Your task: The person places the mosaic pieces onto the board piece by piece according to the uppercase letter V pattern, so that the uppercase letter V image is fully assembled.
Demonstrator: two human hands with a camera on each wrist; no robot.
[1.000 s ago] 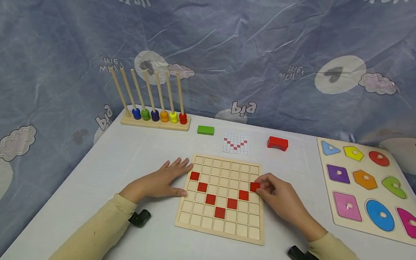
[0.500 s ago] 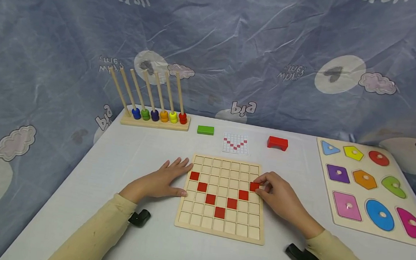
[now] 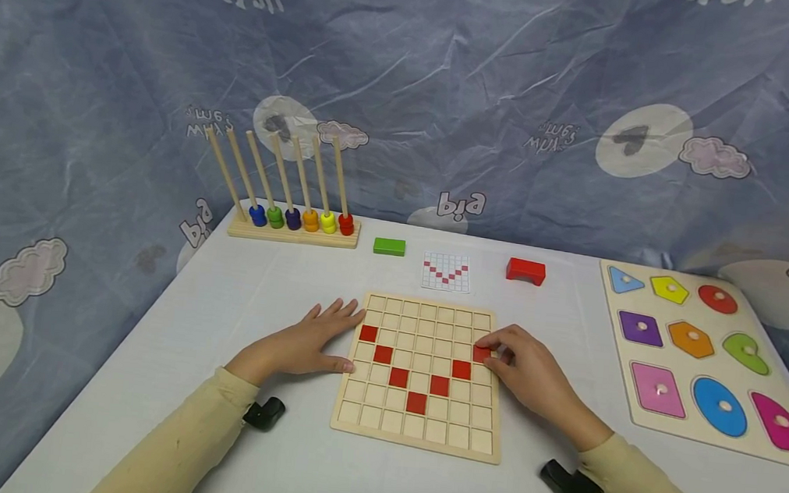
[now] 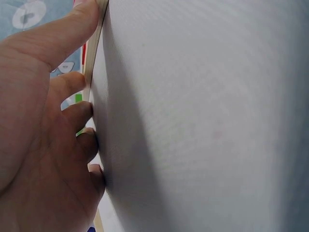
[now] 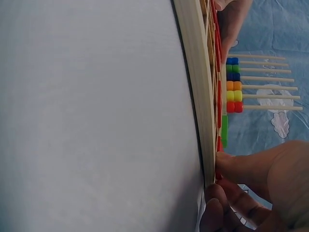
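A wooden grid board (image 3: 412,446) lies on the white table, with several red square tiles (image 3: 417,403) set in a V shape. My left hand (image 3: 308,343) rests flat with spread fingers, its fingertips and thumb touching the board's left edge; the left wrist view shows the thumb (image 4: 72,29) against that edge. At the right column, my right hand (image 3: 532,368) pinches a red tile (image 3: 480,354) between thumb and index finger, partly covering it. In the right wrist view, thumb and fingers of the right hand (image 5: 256,183) meet at the board's rim.
Behind the board lie a green block (image 3: 390,247), a pattern card (image 3: 446,272) with a red V, and a red arch block (image 3: 526,271). A bead-and-peg stand (image 3: 293,235) is at back left; a shape puzzle board (image 3: 653,355) lies on the right.
My right index finger has shifted slightly left over the red tile, covering more of it, and the right wrist has moved a little left. The left hand stays still.
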